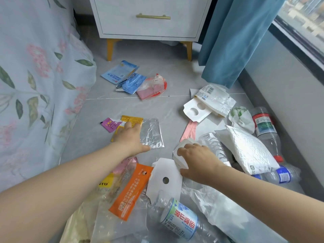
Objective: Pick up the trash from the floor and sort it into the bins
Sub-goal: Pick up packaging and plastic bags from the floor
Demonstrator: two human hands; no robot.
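Grey tile floor (157, 106) by nightstand (150, 16): left hand (130, 137) spread flat on yellow wrapper (133, 120), right hand (198, 160) gripping cardboard (184, 142).

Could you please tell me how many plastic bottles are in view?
4: a red-labelled bottle far right, a blue-labelled bottle by its cap, a clear crushed bottle beside the right hand, a pale-labelled bottle nearest the camera. Others may lie hidden.

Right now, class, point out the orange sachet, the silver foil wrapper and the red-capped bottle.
orange sachet (131, 192), head view, printed middle.
silver foil wrapper (153, 132), head view, bare centre.
red-capped bottle (263, 125), head view, label.
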